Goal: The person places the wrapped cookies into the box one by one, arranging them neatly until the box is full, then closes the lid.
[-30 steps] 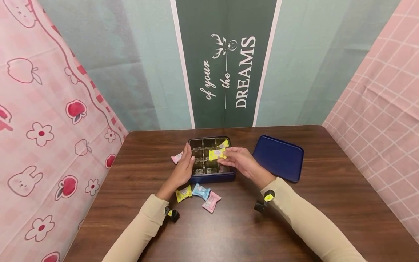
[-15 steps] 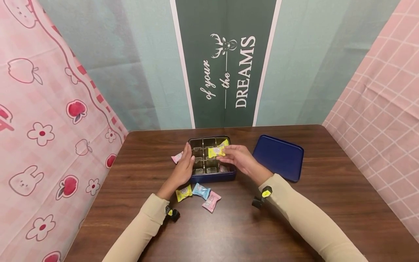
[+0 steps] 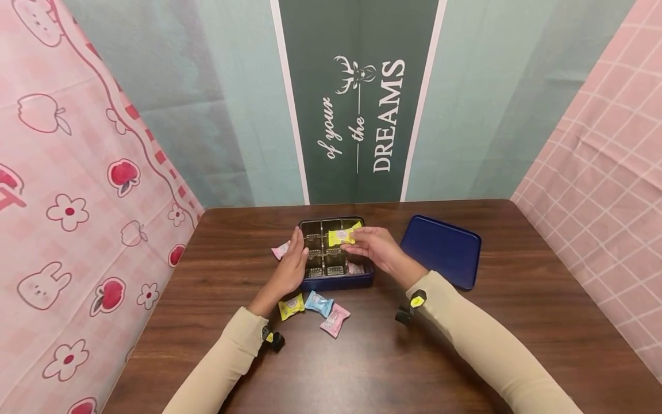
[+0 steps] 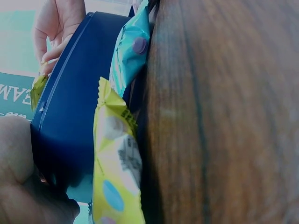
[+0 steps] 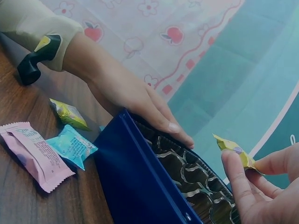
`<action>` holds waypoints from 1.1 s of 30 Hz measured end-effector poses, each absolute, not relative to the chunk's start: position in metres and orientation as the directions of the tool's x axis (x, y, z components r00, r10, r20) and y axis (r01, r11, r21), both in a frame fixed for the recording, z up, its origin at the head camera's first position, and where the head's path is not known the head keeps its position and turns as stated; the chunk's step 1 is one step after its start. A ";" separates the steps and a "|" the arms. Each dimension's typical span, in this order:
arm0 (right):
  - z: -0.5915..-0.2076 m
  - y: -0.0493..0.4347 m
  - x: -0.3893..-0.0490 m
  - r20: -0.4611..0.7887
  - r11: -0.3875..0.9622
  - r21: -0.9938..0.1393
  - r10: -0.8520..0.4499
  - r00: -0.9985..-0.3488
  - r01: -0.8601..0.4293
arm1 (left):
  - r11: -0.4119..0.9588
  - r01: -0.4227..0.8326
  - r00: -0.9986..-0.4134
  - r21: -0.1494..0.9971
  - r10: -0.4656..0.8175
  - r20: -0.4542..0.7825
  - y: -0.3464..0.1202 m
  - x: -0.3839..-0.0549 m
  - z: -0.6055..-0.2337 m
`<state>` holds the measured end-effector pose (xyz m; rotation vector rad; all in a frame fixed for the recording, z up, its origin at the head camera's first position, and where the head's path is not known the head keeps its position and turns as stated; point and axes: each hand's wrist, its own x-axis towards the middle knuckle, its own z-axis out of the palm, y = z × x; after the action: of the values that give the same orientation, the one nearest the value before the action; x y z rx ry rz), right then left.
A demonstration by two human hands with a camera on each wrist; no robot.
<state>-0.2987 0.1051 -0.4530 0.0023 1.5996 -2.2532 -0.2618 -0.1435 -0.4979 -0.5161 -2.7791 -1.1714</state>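
My right hand [image 3: 379, 249] pinches a yellow wrapped candy [image 3: 338, 237] by one end, above the blue tin [image 3: 336, 282]. A black divided tray [image 3: 314, 246] with several compartments lines the tin. Another yellow wrapper [image 3: 357, 226] shows behind the held candy, at the tin's back right, partly hidden. A pinkish candy [image 3: 355, 268] lies in the front right compartment. My left hand [image 3: 291, 267] rests along the tin's left side with its fingers straight. In the right wrist view the held candy [image 5: 233, 149] sits between thumb and fingers.
In front of the tin lie a yellow candy [image 3: 292, 306], a blue candy [image 3: 319, 303] and a pink candy [image 3: 335, 320]. One more pink candy [image 3: 281, 250] pokes out beyond the left hand. The blue lid [image 3: 441, 251] lies on the wooden table [image 3: 522, 276] to the right.
The right hand has shifted slightly back and left with the yellow candy, uncovering more of the candy in the front right compartment. The left hand stays at the tin's side.
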 end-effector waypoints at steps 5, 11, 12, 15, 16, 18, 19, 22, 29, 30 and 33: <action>-0.453 0.103 -0.303 -0.205 -0.283 -0.914 -0.295 -0.933 0.290 | 0.655 0.335 -0.941 0.677 0.272 0.203 -0.144 -0.262 -0.498; -0.455 0.101 -0.307 -0.216 -0.289 -0.910 -0.278 -0.936 0.296 | 0.659 0.327 -0.943 0.678 0.268 0.196 -0.144 -0.262 -0.497; -0.455 0.101 -0.308 -0.217 -0.288 -0.910 -0.278 -0.936 0.296 | 0.660 0.327 -0.944 0.677 0.267 0.195 -0.144 -0.262 -0.497; -0.458 0.101 -0.311 -0.219 -0.288 -0.910 -0.275 -0.936 0.298 | 0.659 0.327 -0.944 0.677 0.268 0.194 -0.144 -0.262 -0.498; -0.459 0.101 -0.312 -0.220 -0.288 -0.910 -0.273 -0.936 0.298 | 0.656 0.330 -0.943 0.679 0.269 0.198 -0.144 -0.262 -0.498; -0.460 0.101 -0.315 -0.221 -0.288 -0.910 -0.269 -0.937 0.297 | 0.651 0.330 -0.942 0.683 0.269 0.199 -0.144 -0.262 -0.499; -0.461 0.101 -0.316 -0.224 -0.289 -0.910 -0.264 -0.938 0.299 | 0.651 0.331 -0.942 0.683 0.270 0.199 -0.144 -0.262 -0.499; -0.461 0.102 -0.319 -0.233 -0.285 -0.909 -0.256 -0.938 0.304 | 0.649 0.334 -0.941 0.684 0.269 0.204 -0.144 -0.262 -0.500; -0.459 0.101 -0.326 -0.221 -0.276 -0.916 -0.254 -0.942 0.289 | 0.644 0.341 -0.939 0.685 0.272 0.211 -0.145 -0.262 -0.500; -0.459 0.100 -0.326 -0.221 -0.276 -0.917 -0.252 -0.942 0.289 | 0.644 0.342 -0.938 0.685 0.272 0.213 -0.145 -0.262 -0.500; -0.459 0.099 -0.328 -0.229 -0.274 -0.916 -0.243 -0.943 0.293 | 0.646 0.346 -0.937 0.681 0.274 0.216 -0.144 -0.262 -0.501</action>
<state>-0.3283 0.0992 -0.4585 0.0617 1.6455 -2.2698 -0.2624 -0.1444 -0.5005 -0.5218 -2.7642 -1.1735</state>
